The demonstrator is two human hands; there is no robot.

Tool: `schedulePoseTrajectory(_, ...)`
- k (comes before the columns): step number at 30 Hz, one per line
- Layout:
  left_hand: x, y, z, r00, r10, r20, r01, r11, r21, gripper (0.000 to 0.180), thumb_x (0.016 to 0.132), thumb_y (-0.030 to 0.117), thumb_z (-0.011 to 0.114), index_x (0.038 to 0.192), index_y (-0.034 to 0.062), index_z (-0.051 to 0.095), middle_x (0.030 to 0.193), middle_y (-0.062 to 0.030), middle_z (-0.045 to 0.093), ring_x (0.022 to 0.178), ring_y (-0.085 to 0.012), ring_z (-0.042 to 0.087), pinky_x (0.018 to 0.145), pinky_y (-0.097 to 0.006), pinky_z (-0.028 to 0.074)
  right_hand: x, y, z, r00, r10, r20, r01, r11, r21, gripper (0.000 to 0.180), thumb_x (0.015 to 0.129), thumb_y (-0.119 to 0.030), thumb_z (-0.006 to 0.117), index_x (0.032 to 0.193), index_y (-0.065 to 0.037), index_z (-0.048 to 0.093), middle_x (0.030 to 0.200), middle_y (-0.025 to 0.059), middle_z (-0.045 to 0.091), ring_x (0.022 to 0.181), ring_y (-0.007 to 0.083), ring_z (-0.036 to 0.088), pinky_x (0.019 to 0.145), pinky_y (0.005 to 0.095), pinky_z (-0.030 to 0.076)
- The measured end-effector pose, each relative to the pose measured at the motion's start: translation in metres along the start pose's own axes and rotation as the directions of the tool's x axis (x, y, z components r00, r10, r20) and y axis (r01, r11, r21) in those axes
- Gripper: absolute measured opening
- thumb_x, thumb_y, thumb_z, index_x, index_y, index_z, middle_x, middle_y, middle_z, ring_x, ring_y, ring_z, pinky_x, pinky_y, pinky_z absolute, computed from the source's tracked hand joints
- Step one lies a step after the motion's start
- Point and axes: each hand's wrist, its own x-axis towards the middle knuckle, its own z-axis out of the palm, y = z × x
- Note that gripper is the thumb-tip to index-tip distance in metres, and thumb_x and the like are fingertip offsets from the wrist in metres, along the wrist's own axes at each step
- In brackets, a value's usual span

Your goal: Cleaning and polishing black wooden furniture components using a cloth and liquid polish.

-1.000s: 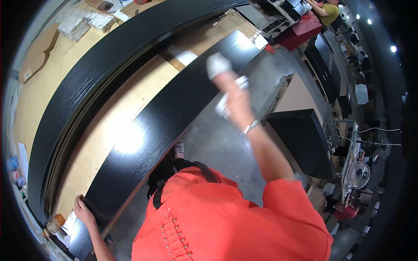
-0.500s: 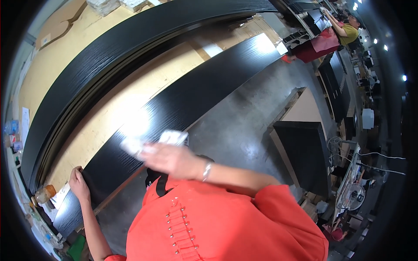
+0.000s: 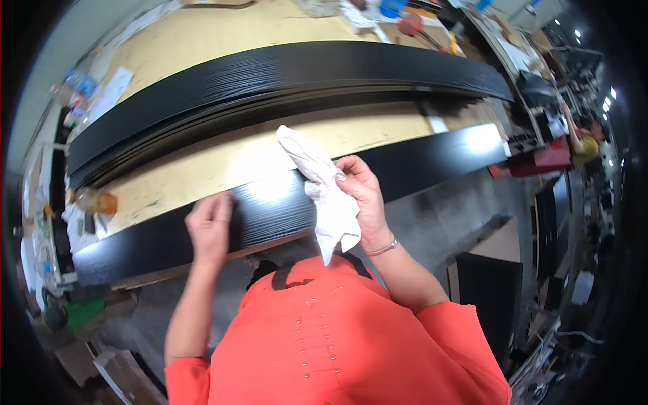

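Note:
A white cloth [image 3: 324, 185] hangs crumpled from my right hand [image 3: 366, 199], pinched between thumb and fingers. It is lifted over the near edge of a long black board [image 3: 270, 209] with a shiny, wood-grained face. My left hand [image 3: 210, 226] is over the left half of that board, its fingers curled together; I see nothing in them. Whether the left fingertips touch the board I cannot tell. Behind lies a stack of similar long black boards [image 3: 283, 67] on the pale worktable [image 3: 250, 162].
At the table's left end stands a jar with amber contents [image 3: 98, 201], near plastic bottles [image 3: 79, 84]. A red-headed tool [image 3: 410, 25] lies at the back. Black panels [image 3: 489, 283] lean at the right. A person in a red apron [image 3: 547, 158] works at the far right.
My right hand has lifted the cloth off the board and drawn it up. My left hand has left the board's far left edge and moved right. The view has turned.

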Motion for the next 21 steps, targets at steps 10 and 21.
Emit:
schedulePoseTrajectory(10,-0.033,-0.028,-0.139,0.970,-0.186,-0.156,0.070,0.829,-0.555,0.003,0.089,-0.006,0.063,0.090,-0.0045,0.065,0.092,-0.0009,0.064,0.083,-0.0069,0.057,0.077,-0.023,0.046,0.003,0.160,0.160,0.935,0.259,0.242,-0.193,0.945,-0.264,0.009,0.088,0.002,0.064,0.095,-0.003,0.061,0.104,0.0066,0.066,0.092,0.0113,0.061,0.084,0.0259,0.049)
schedulePoseTrajectory(21,-0.010,-0.071,-0.236,0.960,-0.213,0.184,0.240,0.279,-0.930,0.055,0.090,0.015,0.070,0.136,-0.0080,0.049,0.125,-0.0156,0.065,0.124,-0.0231,0.060,0.109,-0.038,0.044,0.028,0.200,0.235,0.872,0.363,0.329,-0.284,0.922,-0.264,0.008,0.096,-0.002,0.059,0.100,-0.006,0.053,0.069,-0.0047,0.050,0.060,0.0049,0.042,0.056,0.0216,0.032)
